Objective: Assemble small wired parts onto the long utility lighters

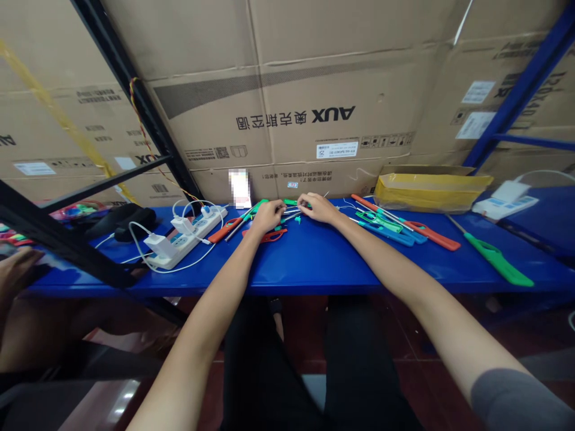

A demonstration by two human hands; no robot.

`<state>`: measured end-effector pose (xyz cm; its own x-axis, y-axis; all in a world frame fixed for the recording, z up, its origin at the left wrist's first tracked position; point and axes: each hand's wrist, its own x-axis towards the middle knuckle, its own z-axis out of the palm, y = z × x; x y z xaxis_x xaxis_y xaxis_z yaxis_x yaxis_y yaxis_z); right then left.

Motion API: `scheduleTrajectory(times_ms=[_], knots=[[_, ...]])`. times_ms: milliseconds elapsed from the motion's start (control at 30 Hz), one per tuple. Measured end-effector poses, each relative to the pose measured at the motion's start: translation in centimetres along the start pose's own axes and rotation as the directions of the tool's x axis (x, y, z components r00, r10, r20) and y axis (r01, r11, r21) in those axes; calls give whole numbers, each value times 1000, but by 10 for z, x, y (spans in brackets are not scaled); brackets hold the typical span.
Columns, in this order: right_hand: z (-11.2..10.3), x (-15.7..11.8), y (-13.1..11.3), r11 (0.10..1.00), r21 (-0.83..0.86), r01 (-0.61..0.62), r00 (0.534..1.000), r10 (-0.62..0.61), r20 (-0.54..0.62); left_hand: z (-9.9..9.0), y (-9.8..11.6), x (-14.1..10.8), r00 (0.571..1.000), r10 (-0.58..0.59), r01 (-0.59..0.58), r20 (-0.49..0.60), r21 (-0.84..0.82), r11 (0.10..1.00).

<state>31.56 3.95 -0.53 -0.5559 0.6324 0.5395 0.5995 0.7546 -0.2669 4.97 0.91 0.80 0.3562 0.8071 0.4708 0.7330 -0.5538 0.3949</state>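
Observation:
My left hand (269,216) and my right hand (315,208) are close together over the back of the blue table (314,257). Both have curled fingers, and whatever sits in them is too small to make out. Around and between them lie thin metal rods (293,214) and small green plastic pieces (297,219). Below my left hand is a red lighter handle (272,236); left of it lies an orange long-necked lighter (227,229). To the right of my right hand are blue lighters (390,233), a green piece (381,221) and an orange-red lighter (433,235).
A green long-necked lighter (498,258) lies far right, near a yellow-taped box (431,190). At left stand a power strip (186,238) with white chargers and a black post (148,149). A lit screen (241,190) leans on the cardboard (287,90). Another person's hand (18,269) shows far left.

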Motion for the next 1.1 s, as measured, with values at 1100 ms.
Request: scheduleTrajectory(times_ms=[1100], knots=[[1,2,4,998,-56,43,998,-40,51,-2,3,-3,999,-35,37,34,-41,998]])
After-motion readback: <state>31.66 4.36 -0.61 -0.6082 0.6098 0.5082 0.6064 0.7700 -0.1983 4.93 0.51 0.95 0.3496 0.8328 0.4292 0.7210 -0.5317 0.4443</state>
